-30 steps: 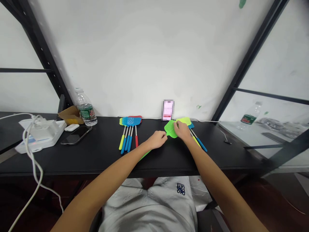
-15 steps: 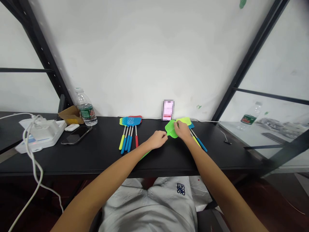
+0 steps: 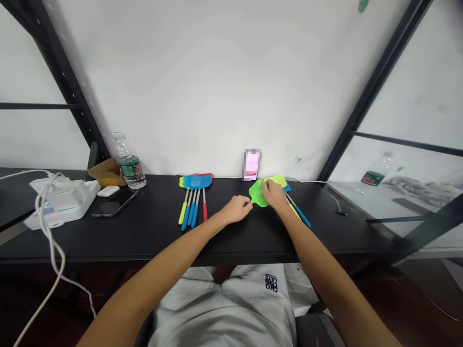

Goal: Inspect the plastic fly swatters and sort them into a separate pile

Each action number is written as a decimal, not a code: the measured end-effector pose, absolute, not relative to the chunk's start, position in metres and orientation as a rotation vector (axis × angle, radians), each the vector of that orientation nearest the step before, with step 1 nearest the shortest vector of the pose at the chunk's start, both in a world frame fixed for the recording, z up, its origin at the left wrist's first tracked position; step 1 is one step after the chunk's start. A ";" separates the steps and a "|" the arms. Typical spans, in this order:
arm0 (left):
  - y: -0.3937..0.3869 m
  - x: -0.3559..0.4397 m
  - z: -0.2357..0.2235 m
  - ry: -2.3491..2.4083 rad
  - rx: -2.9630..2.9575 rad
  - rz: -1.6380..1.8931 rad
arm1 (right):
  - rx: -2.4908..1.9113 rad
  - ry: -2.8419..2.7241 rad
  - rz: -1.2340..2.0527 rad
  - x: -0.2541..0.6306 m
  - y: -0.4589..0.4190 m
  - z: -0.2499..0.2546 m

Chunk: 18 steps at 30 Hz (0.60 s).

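Grey trousers [image 3: 224, 308] show nearest, below the front edge of the black tabletop [image 3: 159, 243]. Over the tabletop, the left hand [image 3: 237, 208] has its fingers closed round the shaft of the bright green swatter [image 3: 258, 194], just below the mesh head. The right hand [image 3: 274, 195] grips that head's right side with its fingers. Yellow, blue and red swatters [image 3: 195, 181] lie to the left, yellow and blue ones to the right. Farther back, a lit phone [image 3: 251, 165] stands upright near the white wall [image 3: 224, 86]
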<state>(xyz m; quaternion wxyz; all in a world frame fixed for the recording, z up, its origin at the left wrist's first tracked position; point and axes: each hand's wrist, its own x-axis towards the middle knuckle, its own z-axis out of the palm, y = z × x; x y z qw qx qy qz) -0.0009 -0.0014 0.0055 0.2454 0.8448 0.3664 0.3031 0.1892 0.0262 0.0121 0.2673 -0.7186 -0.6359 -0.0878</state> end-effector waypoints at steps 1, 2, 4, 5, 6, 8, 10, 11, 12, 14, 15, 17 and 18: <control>-0.001 -0.001 0.005 1.001 2.303 0.831 | -1.941 -1.711 -0.236 0.189 0.026 0.012; -0.001 -0.001 0.005 1.005 2.301 0.835 | -1.940 -1.706 -0.237 0.189 0.026 0.013; -0.001 0.000 0.005 1.011 2.296 0.843 | -1.930 -1.695 -0.244 0.189 0.025 0.013; -0.001 0.000 0.005 1.014 2.292 0.844 | -1.922 -1.688 -0.248 0.188 0.024 0.013; -0.001 0.000 0.005 1.014 2.287 0.842 | -1.916 -1.680 -0.250 0.188 0.024 0.014; -0.002 -0.001 0.005 1.004 2.273 0.834 | -1.910 -1.656 -0.253 0.189 0.024 0.014; -0.003 -0.001 0.006 0.986 2.251 0.830 | -1.909 -1.632 -0.253 0.189 0.024 0.014; -0.004 -0.001 0.007 0.976 2.240 0.829 | -1.908 -1.621 -0.252 0.189 0.024 0.014; -0.004 -0.001 0.008 0.967 2.229 0.828 | -1.907 -1.611 -0.253 0.190 0.025 0.014; -0.005 0.000 0.009 0.955 2.211 0.823 | -1.903 -1.595 -0.253 0.191 0.026 0.013; -0.006 0.000 0.010 0.950 2.203 0.818 | -1.900 -1.588 -0.255 0.191 0.026 0.013; -0.006 0.001 0.011 0.942 2.182 0.808 | -1.886 -1.580 -0.259 0.192 0.026 0.013; -0.007 0.001 0.011 0.938 2.169 0.804 | -1.878 -1.578 -0.261 0.193 0.026 0.013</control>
